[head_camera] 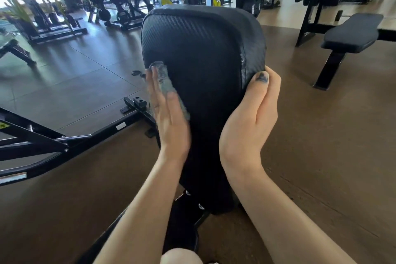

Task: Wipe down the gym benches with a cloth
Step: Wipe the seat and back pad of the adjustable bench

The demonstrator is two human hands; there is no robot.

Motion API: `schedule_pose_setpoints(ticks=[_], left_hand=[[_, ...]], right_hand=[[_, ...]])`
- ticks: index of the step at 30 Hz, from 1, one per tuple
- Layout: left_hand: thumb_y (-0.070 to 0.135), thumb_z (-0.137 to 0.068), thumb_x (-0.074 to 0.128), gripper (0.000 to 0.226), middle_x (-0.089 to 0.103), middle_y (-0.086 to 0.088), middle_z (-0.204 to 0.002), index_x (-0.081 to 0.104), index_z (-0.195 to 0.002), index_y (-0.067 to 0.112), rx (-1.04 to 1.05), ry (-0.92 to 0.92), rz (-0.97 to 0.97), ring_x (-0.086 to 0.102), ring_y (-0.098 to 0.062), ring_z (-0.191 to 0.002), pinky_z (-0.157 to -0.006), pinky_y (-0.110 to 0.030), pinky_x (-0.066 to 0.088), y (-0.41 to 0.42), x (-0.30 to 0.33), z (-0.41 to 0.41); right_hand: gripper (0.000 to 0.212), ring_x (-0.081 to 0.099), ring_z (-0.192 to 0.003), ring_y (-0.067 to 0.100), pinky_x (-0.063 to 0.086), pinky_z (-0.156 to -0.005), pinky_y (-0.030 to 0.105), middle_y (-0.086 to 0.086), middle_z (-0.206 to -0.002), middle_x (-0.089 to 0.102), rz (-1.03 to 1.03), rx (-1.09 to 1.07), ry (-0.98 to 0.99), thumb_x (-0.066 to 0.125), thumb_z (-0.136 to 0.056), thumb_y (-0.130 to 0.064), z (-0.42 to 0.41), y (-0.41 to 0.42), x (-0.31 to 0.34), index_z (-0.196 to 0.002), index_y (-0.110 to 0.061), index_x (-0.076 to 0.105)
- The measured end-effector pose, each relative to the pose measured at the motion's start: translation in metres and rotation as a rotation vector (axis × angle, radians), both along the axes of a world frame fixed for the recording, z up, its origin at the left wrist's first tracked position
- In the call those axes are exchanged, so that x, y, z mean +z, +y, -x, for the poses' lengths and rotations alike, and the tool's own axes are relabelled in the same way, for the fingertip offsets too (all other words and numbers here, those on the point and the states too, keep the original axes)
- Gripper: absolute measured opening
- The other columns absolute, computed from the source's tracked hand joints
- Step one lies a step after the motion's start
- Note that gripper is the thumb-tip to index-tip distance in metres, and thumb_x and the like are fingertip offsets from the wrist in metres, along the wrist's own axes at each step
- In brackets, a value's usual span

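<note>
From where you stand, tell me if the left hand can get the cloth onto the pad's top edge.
Probably yes: the left hand already presses the cloth against the bench pad, and bare pad lies above it.

Both bare forearms reach forward from the lower edge of the view toward the bench pad, one on either side of it. The left hand lies flat against the pad's left edge, fingers straight and together, pointing up and away, pressing a grey cloth to the surface; a ring shows on one finger. The right hand cups the pad's right edge, palm turned inward, thumb laid on the front rim with a dark-painted nail, the remaining fingers curled behind the pad.
</note>
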State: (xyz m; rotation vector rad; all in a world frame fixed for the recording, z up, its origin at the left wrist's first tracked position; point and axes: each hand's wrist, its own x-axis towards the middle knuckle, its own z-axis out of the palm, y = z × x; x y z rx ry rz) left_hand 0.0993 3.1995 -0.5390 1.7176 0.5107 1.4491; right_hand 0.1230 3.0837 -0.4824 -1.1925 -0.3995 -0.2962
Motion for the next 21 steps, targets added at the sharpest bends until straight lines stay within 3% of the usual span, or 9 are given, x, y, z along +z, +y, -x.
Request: schedule_pose_setpoints(ticks=[4, 9, 12, 15, 18, 21], left_hand=[[0.041, -0.106, 0.024, 0.061, 0.012, 0.011, -0.172, 0.015, -0.164, 0.026, 0.044, -0.004, 0.180, 0.007, -0.002, -0.157, -0.130, -0.043, 0.009, 0.022, 0.004, -0.005], [0.025, -0.111, 0.026, 0.055, 0.001, 0.005, -0.172, 0.004, -0.161, 0.033, -0.002, 0.059, -0.109, -0.001, -0.014, -0.160, -0.129, -0.049, 0.004, -0.066, -0.027, 0.007], [0.025, -0.110, 0.025, 0.053, 0.004, 0.001, -0.171, 0.007, -0.161, 0.027, -0.004, 0.056, -0.196, 0.002, -0.019, -0.160, -0.129, -0.051, 0.007, -0.059, -0.032, 0.007], [0.032, -0.111, 0.025, 0.052, 0.005, 0.019, -0.169, 0.014, -0.161, 0.041, -0.009, 0.000, -0.005, 0.002, -0.004, -0.158, -0.130, -0.046, 0.005, -0.021, -0.017, 0.002], [0.037, -0.109, 0.024, 0.056, 0.008, 0.017, -0.171, 0.014, -0.164, 0.031, 0.051, -0.008, 0.185, 0.003, 0.004, -0.155, -0.130, -0.042, 0.005, -0.001, -0.004, -0.004], [0.037, -0.108, 0.028, 0.057, 0.006, 0.014, -0.172, 0.011, -0.162, 0.039, 0.002, -0.030, 0.197, 0.004, 0.001, -0.156, -0.130, -0.040, 0.007, -0.033, -0.010, -0.002]], right_hand=[[0.036, 0.050, -0.075, 0.002, 0.039, -0.072, 0.023, -0.024, -0.079, 0.053, 0.005, -0.011, 0.004, 0.030, -0.105, -0.032, 0.002, 0.001, 0.002, -0.112, -0.012, 0.059], [0.031, 0.051, -0.072, -0.001, 0.037, -0.070, 0.016, -0.027, -0.077, 0.054, -0.001, 0.005, 0.007, 0.032, -0.107, -0.029, 0.002, 0.000, 0.003, -0.108, -0.012, 0.058], [0.026, 0.049, -0.069, -0.003, 0.037, -0.068, 0.014, -0.029, -0.073, 0.053, 0.003, 0.044, 0.019, 0.033, -0.109, -0.027, 0.002, -0.004, 0.004, -0.103, -0.015, 0.056], [0.023, 0.047, -0.068, -0.005, 0.037, -0.068, 0.013, -0.030, -0.070, 0.051, -0.005, 0.058, 0.046, 0.034, -0.110, -0.023, 0.003, -0.005, 0.008, -0.099, -0.015, 0.053], [0.025, 0.048, -0.070, -0.004, 0.037, -0.068, 0.015, -0.030, -0.070, 0.051, -0.002, 0.051, 0.063, 0.034, -0.109, -0.025, 0.006, -0.004, 0.011, -0.100, -0.014, 0.055], [0.029, 0.050, -0.070, -0.003, 0.037, -0.068, 0.017, -0.030, -0.073, 0.053, -0.004, 0.031, 0.076, 0.033, -0.107, -0.030, 0.008, -0.001, 0.013, -0.103, -0.014, 0.057]])
